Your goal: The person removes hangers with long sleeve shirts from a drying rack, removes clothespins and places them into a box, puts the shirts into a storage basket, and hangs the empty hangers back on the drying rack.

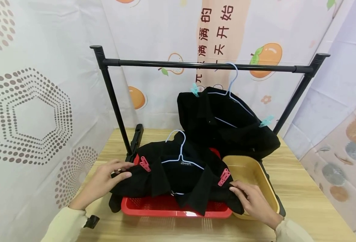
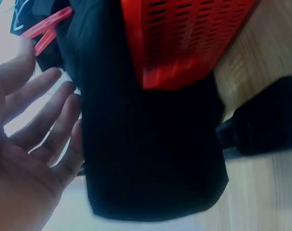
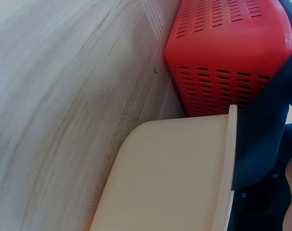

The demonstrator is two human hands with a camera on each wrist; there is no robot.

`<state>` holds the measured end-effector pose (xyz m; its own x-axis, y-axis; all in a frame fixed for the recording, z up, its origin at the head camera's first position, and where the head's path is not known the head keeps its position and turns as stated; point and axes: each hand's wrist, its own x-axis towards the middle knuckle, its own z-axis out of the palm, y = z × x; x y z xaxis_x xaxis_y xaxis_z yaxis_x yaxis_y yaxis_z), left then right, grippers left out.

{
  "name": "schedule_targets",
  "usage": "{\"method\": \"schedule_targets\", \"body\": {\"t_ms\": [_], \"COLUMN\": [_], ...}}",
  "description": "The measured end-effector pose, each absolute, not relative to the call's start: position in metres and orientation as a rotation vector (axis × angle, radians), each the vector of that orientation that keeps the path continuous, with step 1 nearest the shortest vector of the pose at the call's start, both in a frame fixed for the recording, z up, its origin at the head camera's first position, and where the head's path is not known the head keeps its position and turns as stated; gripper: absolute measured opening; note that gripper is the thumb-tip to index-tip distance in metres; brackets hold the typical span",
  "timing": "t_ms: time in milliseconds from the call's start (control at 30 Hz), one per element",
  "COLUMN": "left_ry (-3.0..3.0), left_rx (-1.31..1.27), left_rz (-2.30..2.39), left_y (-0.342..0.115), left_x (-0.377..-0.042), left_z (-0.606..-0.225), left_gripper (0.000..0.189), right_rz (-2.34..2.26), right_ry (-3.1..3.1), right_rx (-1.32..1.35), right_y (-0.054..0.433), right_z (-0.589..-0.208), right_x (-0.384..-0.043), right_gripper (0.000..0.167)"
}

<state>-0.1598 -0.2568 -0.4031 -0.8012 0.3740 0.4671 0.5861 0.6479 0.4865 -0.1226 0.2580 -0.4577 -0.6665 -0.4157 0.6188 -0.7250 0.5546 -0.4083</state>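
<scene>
A black collared shirt lies over a red basket, with a light blue hanger inside its neck. Pink clothespins sit at both shoulders, one on the left and another on the right. At the shirt's left end, my left hand touches the cloth; in the left wrist view its fingers are spread and loosely bent along the fabric. My right hand pinches the shirt's right shoulder edge between thumb and fingers. Only a bit of that hand shows in the right wrist view.
Behind, a second black shirt with teal clothespins hangs by a blue hanger from the black rack's bar. A yellow tub stands right of the red basket. The rack's posts rise on both sides.
</scene>
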Motion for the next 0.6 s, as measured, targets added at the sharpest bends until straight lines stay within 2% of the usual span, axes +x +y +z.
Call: {"method": "schedule_targets", "body": {"t_ms": [167, 600], "left_ry": [-2.528, -2.522], "left_rx": [-0.86, -0.905], "left_rz": [-0.9, -0.962], "left_y": [-0.251, -0.242], "left_x": [-0.164, -0.171], "left_z": [-0.408, -0.418], "left_gripper": [0.024, 0.019], "right_rz": [0.919, 0.85], "right_ry": [-2.342, -2.294], "right_rx": [0.917, 0.95], "right_y": [0.259, 0.262], "right_z": [-0.458, -0.459], "right_x": [-0.124, -0.129], "right_gripper": [0.036, 0.035]}}
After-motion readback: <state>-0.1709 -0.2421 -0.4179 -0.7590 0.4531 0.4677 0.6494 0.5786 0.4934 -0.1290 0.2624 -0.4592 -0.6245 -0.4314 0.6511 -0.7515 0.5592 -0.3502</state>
